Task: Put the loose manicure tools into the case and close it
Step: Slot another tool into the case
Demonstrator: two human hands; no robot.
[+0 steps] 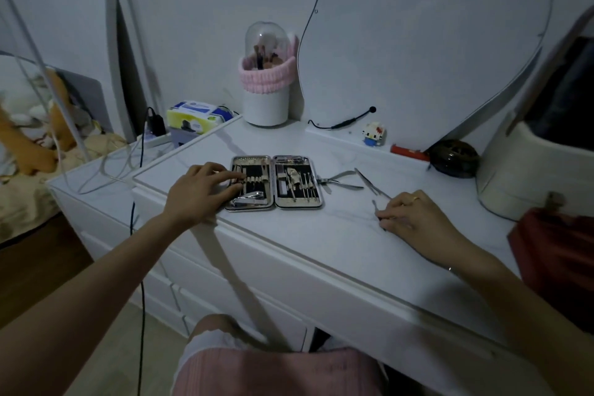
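Note:
The manicure case lies open flat on the white dresser top, with several tools strapped in both halves and a nail clipper in the left half. My left hand rests with straight fingers on the case's left half. To the right of the case lie loose cuticle nippers and tweezers. My right hand pinches a thin metal tool against the tabletop; its fingers hide most of the tool.
At the back stand a brush holder with a clear dome, a small toy figure, a red object and a dark round object. A tissue pack and cables lie left. A large cream object stands at right.

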